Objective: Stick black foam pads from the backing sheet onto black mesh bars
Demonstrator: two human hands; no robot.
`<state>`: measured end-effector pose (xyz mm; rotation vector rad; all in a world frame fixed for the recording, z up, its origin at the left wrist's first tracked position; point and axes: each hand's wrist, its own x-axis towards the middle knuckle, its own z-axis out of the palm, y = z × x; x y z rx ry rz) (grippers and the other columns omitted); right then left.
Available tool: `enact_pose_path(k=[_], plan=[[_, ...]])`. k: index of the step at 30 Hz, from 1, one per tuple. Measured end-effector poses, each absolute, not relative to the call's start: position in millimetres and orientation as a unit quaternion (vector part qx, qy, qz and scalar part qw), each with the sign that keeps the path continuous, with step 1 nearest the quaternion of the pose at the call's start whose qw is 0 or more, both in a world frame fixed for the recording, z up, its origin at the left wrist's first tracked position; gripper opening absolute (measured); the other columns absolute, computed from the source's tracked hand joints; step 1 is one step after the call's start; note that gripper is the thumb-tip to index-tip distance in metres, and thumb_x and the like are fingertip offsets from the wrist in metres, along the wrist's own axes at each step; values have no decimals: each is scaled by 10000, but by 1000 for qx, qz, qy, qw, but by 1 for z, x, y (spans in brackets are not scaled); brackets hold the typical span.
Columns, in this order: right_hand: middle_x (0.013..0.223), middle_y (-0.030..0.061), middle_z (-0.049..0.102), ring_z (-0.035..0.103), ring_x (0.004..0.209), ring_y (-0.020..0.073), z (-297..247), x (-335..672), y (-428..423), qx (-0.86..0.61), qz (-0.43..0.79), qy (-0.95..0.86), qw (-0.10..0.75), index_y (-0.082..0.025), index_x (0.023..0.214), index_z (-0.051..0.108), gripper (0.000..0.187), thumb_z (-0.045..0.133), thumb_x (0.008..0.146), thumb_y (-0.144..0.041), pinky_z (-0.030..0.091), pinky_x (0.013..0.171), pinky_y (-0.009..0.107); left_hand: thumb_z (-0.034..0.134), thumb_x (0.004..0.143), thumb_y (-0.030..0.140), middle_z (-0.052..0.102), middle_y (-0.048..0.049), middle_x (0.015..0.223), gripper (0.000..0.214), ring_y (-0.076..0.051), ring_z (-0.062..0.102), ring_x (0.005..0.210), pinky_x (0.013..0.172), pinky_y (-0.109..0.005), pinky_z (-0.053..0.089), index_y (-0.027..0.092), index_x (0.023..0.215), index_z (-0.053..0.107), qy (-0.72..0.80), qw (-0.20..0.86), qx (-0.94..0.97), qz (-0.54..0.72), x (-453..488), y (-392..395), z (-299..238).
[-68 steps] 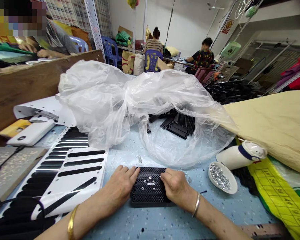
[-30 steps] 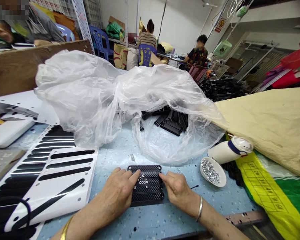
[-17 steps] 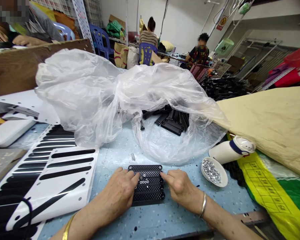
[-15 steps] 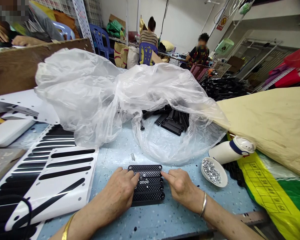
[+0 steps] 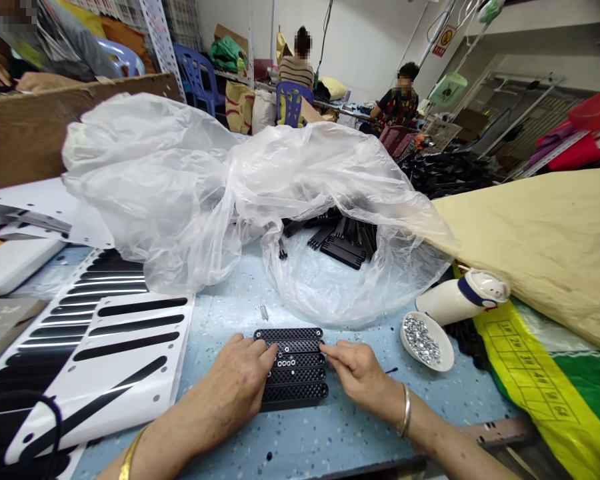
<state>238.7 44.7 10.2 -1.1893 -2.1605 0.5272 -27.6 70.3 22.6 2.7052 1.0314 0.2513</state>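
Note:
Several black perforated plastic strips [image 5: 300, 377] lie side by side in a block on the table before me. Small silvery rings [image 5: 286, 363] rest in a short row on top of them, with a few more scattered nearby. My left hand [image 5: 243, 373] is closed over the left end of the block, thumb and forefinger pressed together on the upper strips. At the right end of the second strip, my right hand [image 5: 357, 370] is closed in a pinch, its fingertips touching the strip's end. Whatever lies between the fingertips of either hand is too small or hidden to see.
A white bowl [image 5: 427, 341] of small metal pieces stands at right, beside a white bottle [image 5: 460, 297]. Behind is a clear plastic bag [image 5: 300, 167] with black parts [image 5: 343, 250] at its mouth. White sheets with black strips [image 5: 125, 360] lie left. People sit farther back.
The view has shifted slightly. Both hands keep nearly the same places at the two ends of the strips, with only small finger movement in the right hand.

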Motion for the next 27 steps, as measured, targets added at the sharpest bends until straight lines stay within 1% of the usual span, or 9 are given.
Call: enact_pose_path(k=[3, 5, 10, 13, 16, 19, 21, 24, 27], plan=[[643, 28, 653, 591, 533, 135, 10, 238, 45, -462, 248, -780, 341, -174, 981, 735, 287, 465, 911, -107, 460, 519, 234, 408, 804, 1, 653, -97, 831, 345, -269, 573, 711, 689, -443, 441, 134, 1067, 588, 348, 118, 926, 91, -29, 71, 21], [643, 23, 659, 582, 508, 127, 11, 239, 45, -469, 253, -768, 356, -177, 1002, 732, 292, 469, 904, -100, 468, 509, 231, 412, 798, -1, 651, -96, 835, 353, -265, 570, 714, 696, -440, 441, 134, 1076, 584, 346, 119, 926, 94, -29, 71, 21], [658, 34, 673, 608, 559, 149, 13, 239, 46, -473, 189, -771, 381, -146, 1055, 710, 266, 498, 903, -96, 489, 553, 257, 420, 783, -13, 647, -91, 827, 360, -260, 570, 716, 701, -430, 439, 138, 1064, 587, 348, 124, 925, 90, -29, 71, 24], [669, 51, 667, 598, 568, 160, 13, 238, 47, -463, 160, -793, 363, -120, 1072, 694, 263, 485, 913, -98, 472, 548, 271, 415, 783, -12, 646, -92, 798, 336, -257, 567, 686, 678, -427, 441, 137, 1024, 595, 348, 126, 924, 92, -27, 72, 27], [673, 66, 644, 586, 575, 174, 12, 237, 45, -455, 133, -820, 320, -82, 1125, 665, 305, 435, 925, -82, 456, 546, 291, 410, 785, -10, 648, -95, 791, 325, -259, 569, 678, 669, -429, 443, 137, 1003, 600, 347, 132, 924, 94, -27, 72, 30], [683, 84, 652, 591, 581, 193, 9, 236, 43, -456, 108, -837, 284, -65, 1149, 654, 317, 423, 935, -95, 451, 550, 313, 405, 788, -13, 647, -96, 801, 335, -261, 568, 689, 673, -425, 445, 140, 1010, 604, 351, 131, 923, 91, -27, 72, 31], [684, 90, 673, 606, 573, 198, 6, 235, 44, -465, 116, -829, 289, -76, 1110, 675, 299, 433, 942, -122, 455, 544, 314, 402, 795, -14, 648, -95, 811, 337, -259, 570, 699, 683, -423, 445, 142, 1013, 605, 352, 129, 923, 92, -27, 72, 31], [706, 85, 713, 646, 587, 193, 3, 233, 48, -482, 140, -810, 302, -121, 1018, 713, 260, 468, 939, -152, 474, 558, 298, 402, 808, -8, 651, -91, 816, 325, -253, 571, 703, 687, -422, 444, 146, 1014, 602, 354, 130, 922, 89, -27, 72, 31], [741, 54, 744, 683, 623, 168, 4, 232, 56, -500, 169, -793, 304, -163, 920, 728, 203, 527, 902, -143, 496, 585, 256, 404, 818, -2, 653, -85, 815, 320, -247, 563, 696, 683, -419, 442, 148, 1027, 595, 352, 129, 923, 85, -27, 72, 30]])
